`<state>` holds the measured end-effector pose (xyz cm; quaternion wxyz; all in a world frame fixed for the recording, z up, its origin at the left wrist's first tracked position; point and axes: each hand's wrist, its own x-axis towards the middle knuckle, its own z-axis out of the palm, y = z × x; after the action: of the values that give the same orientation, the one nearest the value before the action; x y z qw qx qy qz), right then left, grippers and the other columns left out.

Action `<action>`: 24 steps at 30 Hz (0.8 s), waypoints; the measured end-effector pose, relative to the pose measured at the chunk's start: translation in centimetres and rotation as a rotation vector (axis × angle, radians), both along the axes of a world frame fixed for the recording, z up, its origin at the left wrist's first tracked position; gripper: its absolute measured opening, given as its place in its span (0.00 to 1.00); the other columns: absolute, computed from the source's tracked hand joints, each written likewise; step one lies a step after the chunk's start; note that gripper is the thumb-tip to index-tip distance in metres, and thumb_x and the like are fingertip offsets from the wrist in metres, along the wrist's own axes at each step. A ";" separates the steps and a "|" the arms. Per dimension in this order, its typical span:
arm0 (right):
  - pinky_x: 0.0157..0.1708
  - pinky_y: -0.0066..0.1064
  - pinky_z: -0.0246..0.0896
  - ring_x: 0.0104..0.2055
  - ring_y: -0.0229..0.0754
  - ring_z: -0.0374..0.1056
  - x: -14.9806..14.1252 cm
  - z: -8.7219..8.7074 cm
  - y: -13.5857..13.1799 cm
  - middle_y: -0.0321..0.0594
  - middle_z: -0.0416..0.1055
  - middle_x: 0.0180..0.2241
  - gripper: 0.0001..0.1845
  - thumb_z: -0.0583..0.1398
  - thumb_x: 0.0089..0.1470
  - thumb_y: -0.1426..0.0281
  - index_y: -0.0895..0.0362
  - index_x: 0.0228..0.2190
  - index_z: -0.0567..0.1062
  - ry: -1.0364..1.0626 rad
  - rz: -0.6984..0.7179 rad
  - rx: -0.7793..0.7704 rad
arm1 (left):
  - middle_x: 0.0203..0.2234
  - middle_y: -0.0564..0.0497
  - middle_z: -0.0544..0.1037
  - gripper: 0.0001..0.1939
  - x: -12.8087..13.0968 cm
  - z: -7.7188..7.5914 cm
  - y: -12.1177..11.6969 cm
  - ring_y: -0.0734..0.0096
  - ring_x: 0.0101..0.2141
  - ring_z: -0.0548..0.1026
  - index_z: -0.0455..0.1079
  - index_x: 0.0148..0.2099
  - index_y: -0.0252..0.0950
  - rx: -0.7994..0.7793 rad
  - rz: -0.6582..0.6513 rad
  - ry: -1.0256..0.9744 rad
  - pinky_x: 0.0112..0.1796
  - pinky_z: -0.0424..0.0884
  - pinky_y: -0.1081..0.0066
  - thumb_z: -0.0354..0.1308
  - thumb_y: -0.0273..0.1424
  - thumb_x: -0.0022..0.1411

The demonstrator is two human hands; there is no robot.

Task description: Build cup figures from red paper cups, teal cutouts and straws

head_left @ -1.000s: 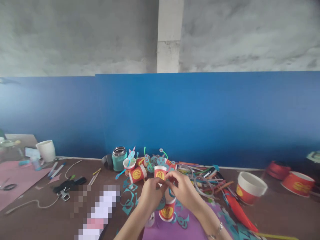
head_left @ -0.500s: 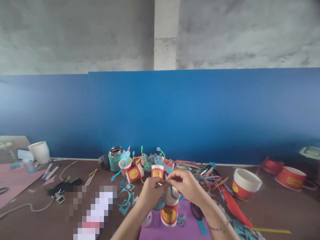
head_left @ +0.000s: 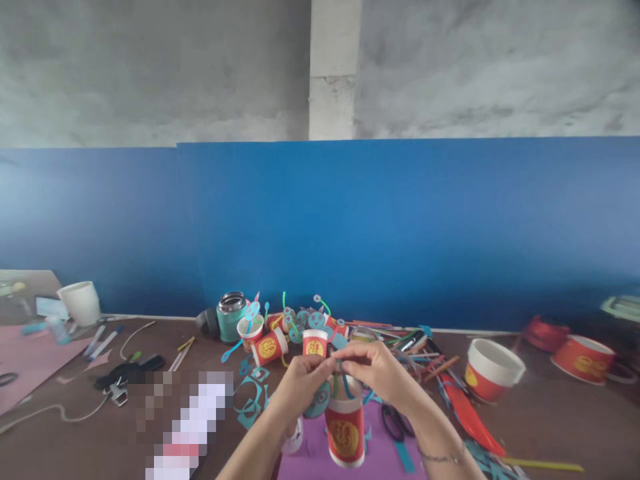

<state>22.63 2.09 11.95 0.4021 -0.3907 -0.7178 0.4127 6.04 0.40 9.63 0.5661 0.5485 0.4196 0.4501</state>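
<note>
A red and white paper cup (head_left: 345, 433) with a yellow emblem is below my hands, over a purple sheet (head_left: 310, 460). A blue straw (head_left: 346, 387) and a green one rise from its mouth to my fingertips. My left hand (head_left: 303, 383) is closed in a pinch; what it grips is hidden. Meeting it fingertip to fingertip, my right hand (head_left: 375, 370) pinches at the top of the blue straw. A round teal paper disc (head_left: 319, 400) hangs beside the cup, under my left hand. A small teal paper piece (head_left: 339, 341) shows just above the fingers.
Behind my hands lie several decorated cups (head_left: 269, 347) and a teal flask (head_left: 231, 317). Scissors (head_left: 393, 423) rest on the purple sheet. Pens and straws (head_left: 420, 353) are heaped to the right, near stacked cups (head_left: 493, 370). Teal scraps (head_left: 253, 397) lie left; a blue partition (head_left: 320, 227) stands behind.
The cup has shifted slightly right and lower in view, and looks a little tilted. My fingertips stay together, with the right fingers now more outstretched. The scissors show more fully.
</note>
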 end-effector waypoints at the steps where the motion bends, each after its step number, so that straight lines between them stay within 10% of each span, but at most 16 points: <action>1: 0.32 0.29 0.63 0.31 0.40 0.70 0.1 0.1 -0.1 0.39 0.76 0.29 0.11 0.60 0.45 0.72 0.57 0.31 0.82 0.012 0.011 -0.019 | 0.14 0.58 0.62 0.27 -0.1 -0.1 0.0 0.83 0.16 0.54 0.68 0.24 0.30 -0.019 -0.018 -0.032 0.21 0.48 0.76 0.60 0.54 0.47; 24: 0.29 0.29 0.64 0.27 0.37 0.68 -0.3 -0.5 0.6 0.34 0.71 0.24 0.11 0.64 0.40 0.68 0.58 0.30 0.73 0.199 -0.085 -0.131 | 0.16 0.52 0.72 0.23 -0.1 0.0 0.1 0.79 0.17 0.63 0.72 0.26 0.28 -0.070 0.024 -0.064 0.21 0.52 0.76 0.68 0.45 0.38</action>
<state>22.28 2.73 11.49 0.4622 -0.4033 -0.6287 0.4779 5.97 0.51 9.68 0.5923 0.5088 0.4234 0.4594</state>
